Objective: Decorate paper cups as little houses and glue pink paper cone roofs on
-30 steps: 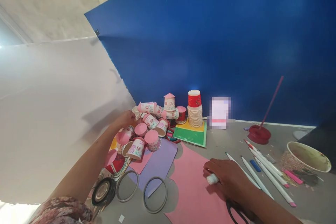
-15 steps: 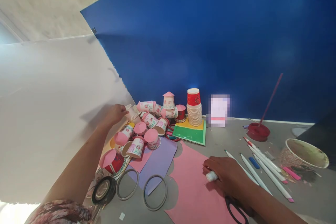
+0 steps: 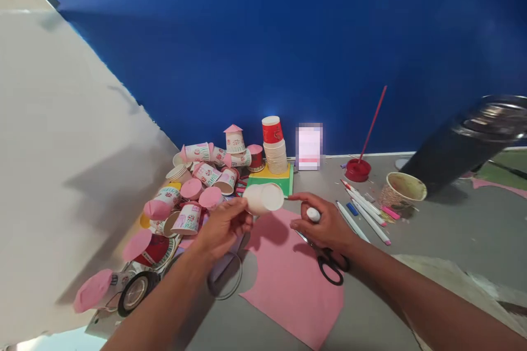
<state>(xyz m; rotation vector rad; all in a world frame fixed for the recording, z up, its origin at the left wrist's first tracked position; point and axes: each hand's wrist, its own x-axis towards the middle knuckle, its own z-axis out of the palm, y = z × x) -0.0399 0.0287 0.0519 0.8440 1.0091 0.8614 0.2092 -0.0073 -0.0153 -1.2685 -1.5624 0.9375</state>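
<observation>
My left hand grips a plain white paper cup by its open end, lying sideways with the base turned to the right. Wrapped in my right hand is a white tube; only its rounded end shows. The right index finger points toward the cup's base, close to it. Below both hands lies a pink paper sheet with curved cut-outs on its left edge. Black-handled scissors rest on that sheet under my right hand.
Decorated cups with pink paper tops crowd the left. Behind stands a cup stack on a green and yellow packet. Markers, a patterned cup, a red holder with a stick and a dark flask are right.
My left hand has moved from the nested cups at the far left to the middle, bringing a white cup. My right hand has lifted off the sheet, still holding the tube. The view has turned right.
</observation>
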